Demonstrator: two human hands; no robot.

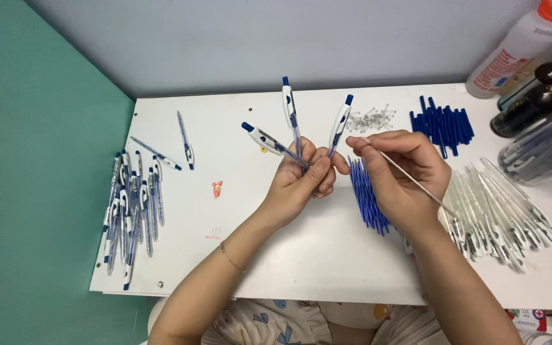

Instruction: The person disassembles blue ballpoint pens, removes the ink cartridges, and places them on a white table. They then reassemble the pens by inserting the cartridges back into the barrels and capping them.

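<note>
**Pens half assembled at a white table**

My left hand (pixel 301 182) grips three fanned pens (pixel 291 121); my right hand (pixel 400 169) pinches a thin refill (pixel 410 176). Finished pens (pixel 129 211) pile at the left, while blue refills (pixel 367 195), empty barrels (pixel 496 214) and caps (pixel 442 123) wait (plenty left, I judge).

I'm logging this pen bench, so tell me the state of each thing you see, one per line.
Left hand: gripping three pens, fanned out.
Right hand: pinching a thin refill.
Finished pens: piled at left.
Blue refills: heaped by the right hand.
Empty barrels: piled at right.
Blue caps: loose heap.
White bottle: capped, tilted.
</note>
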